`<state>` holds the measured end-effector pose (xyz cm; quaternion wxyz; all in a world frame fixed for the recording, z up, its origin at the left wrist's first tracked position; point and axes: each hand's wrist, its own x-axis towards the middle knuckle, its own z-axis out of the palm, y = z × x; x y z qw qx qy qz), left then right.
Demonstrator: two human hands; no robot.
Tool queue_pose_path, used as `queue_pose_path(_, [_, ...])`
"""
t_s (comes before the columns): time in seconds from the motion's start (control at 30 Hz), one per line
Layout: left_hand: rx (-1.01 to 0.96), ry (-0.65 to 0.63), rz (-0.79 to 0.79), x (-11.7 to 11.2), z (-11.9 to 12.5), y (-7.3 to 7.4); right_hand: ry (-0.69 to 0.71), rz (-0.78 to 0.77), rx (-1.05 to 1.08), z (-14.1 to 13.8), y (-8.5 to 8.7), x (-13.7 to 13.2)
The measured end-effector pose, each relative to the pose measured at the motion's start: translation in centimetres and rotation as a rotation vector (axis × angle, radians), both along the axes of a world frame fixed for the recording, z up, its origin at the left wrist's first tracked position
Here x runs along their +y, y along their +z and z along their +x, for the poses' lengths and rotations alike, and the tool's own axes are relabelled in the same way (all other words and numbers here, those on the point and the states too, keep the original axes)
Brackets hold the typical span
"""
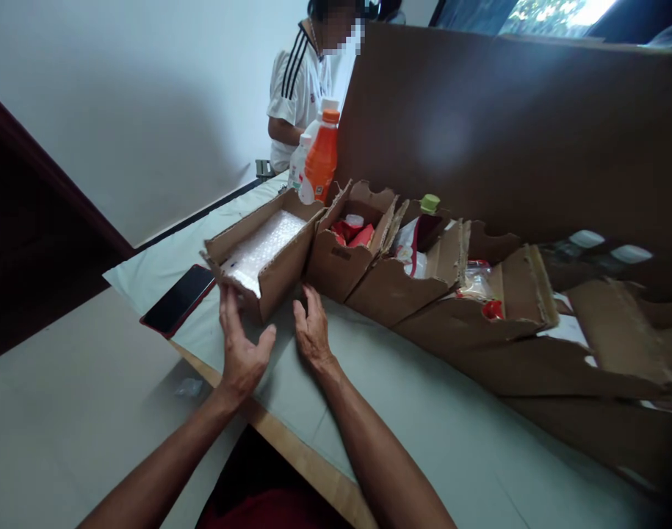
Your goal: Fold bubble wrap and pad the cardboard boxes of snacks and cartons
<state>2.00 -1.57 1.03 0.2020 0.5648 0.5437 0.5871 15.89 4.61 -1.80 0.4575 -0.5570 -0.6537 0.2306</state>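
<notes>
An open cardboard box (283, 275) stands at the left end of a row of similar boxes, with a bubble-wrapped item (269, 246) lying inside. My left hand (243, 345) is at the box's near left corner, thumb apart from the fingers, fingertips at or just touching the cardboard. Near the box's right side, my right hand (313, 327) rests low over the table, its fingers extended and holding nothing. Left of the box a dark-screened phone (180, 300) with a red edge lies on the cloth.
Neighbouring cardboard boxes (341, 266) hold red packets and other packaged goods. An orange bottle (322, 158) and white bottles stand behind the left box. A tall cardboard panel (506, 132) rises at the back. Another person (297, 88) is beyond it. The table's wooden edge (291, 441) runs close to me.
</notes>
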Motion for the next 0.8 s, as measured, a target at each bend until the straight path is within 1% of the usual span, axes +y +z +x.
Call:
queue_pose_path(0.07, [0.045,-0.044,0.011,2.5,1.0,0.0,0.001,0.003,0.001,0.4,-0.7,0.0])
queue_pose_path(0.17, [0.093,-0.134,0.009,5.8,3.0,-0.1,0.008,0.007,0.005,0.8,-1.1,0.0])
queue_pose_path(0.23, [0.102,-0.177,-0.002,7.5,4.1,-0.3,0.01,0.008,0.009,0.8,-1.1,0.0])
queue_pose_path(0.3, [0.102,-0.202,0.007,8.7,4.3,-0.4,0.01,0.013,0.014,0.8,-1.1,0.0])
queue_pose_path(0.33, [0.103,-0.213,0.027,9.3,4.0,-0.5,0.01,0.017,0.015,0.8,-1.1,0.1])
queue_pose_path(0.4, [0.108,-0.205,0.079,10.6,2.5,-0.3,0.006,0.021,0.017,0.9,-1.1,0.1])
queue_pose_path(0.47, [0.172,-0.129,0.078,12.8,0.1,0.2,-0.005,0.016,0.015,0.9,-1.3,0.2])
queue_pose_path(0.53, [0.331,-0.044,-0.015,16.3,-2.3,1.0,-0.018,0.008,0.01,1.0,-1.5,0.3])
queue_pose_path(0.57, [0.469,-0.039,-0.093,18.4,-3.3,1.5,-0.024,0.004,0.006,1.0,-1.6,0.3])
queue_pose_path(0.6, [0.525,-0.064,-0.129,20.7,-4.0,1.9,-0.028,0.0,0.0,1.0,-1.7,0.3])
queue_pose_path(0.63, [0.564,-0.087,-0.153,22.9,-4.5,2.3,-0.03,-0.002,-0.006,1.1,-1.7,0.3])
queue_pose_path(0.7, [0.623,-0.136,-0.187,26.9,-4.6,3.0,-0.029,-0.005,-0.023,1.2,-1.6,0.2])
queue_pose_path(0.73, [0.653,-0.155,-0.198,28.6,-4.3,3.2,-0.026,-0.004,-0.033,1.3,-1.4,0.1])
queue_pose_path(0.8, [0.72,-0.186,-0.206,30.9,-3.3,3.3,-0.017,-0.001,-0.054,1.5,-1.3,0.0])
